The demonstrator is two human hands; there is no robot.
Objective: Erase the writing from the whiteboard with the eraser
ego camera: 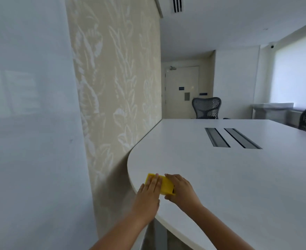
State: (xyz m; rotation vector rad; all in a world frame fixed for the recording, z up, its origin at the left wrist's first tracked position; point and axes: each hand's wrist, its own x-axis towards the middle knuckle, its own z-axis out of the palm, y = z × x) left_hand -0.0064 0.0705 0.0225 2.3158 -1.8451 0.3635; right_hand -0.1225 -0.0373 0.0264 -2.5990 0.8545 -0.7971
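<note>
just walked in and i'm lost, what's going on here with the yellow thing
A person has both hands on a yellow eraser lying near the rounded edge of a white table. The left hand lies flat across its top; the right hand grips its side. The whiteboard on the left shows no clear writing in this view.

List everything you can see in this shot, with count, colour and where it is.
whiteboard: one, white, left wall, no writing visible
wallpaper: one panel, beige leaf pattern, right of the whiteboard
table: one, white, centre and right
slots: two, dark, in the tabletop
chairs: two, black mesh, far end and right edge
door: one, cream, far end
vent: one, white, ceiling
eraser: one, yellow, table's near corner
left hand: flat on the eraser
right hand: grip on the eraser's right end
</note>
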